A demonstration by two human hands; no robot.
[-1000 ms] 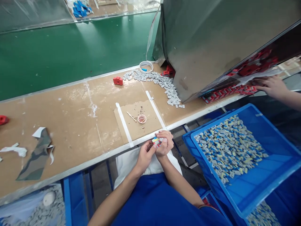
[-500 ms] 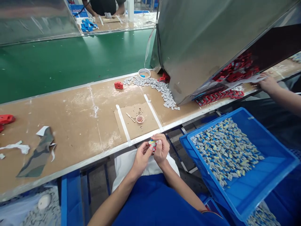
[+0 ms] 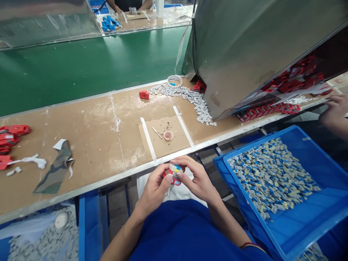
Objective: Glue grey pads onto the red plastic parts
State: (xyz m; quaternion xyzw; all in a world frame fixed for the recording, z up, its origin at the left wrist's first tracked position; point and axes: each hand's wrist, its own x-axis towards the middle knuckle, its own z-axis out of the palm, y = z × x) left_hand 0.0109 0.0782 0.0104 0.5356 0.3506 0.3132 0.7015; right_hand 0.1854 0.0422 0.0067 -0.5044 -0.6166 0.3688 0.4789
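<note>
Just below the table's front edge, over my lap, both hands close around one small red plastic part [image 3: 173, 174] topped by a grey piece with a yellow and blue sticker. My left hand [image 3: 154, 186] grips it from the left. Fingertips of my right hand [image 3: 196, 177] press on it from the right. A blue crate [image 3: 312, 217] to my right holds many such grey pieces.
On the brown table lie a taped cardboard square [image 3: 163, 139] with a small cup [image 3: 168, 135], a curved row of grey pieces [image 3: 190, 98], and red parts [image 3: 144, 95]. A tilted metal chute [image 3: 244, 50] stands at right. Another person's hand [image 3: 335, 112] is at the far right.
My hands have come lower and nearer to me with the part, and the red body now shows more. The other person's hand has moved right.
</note>
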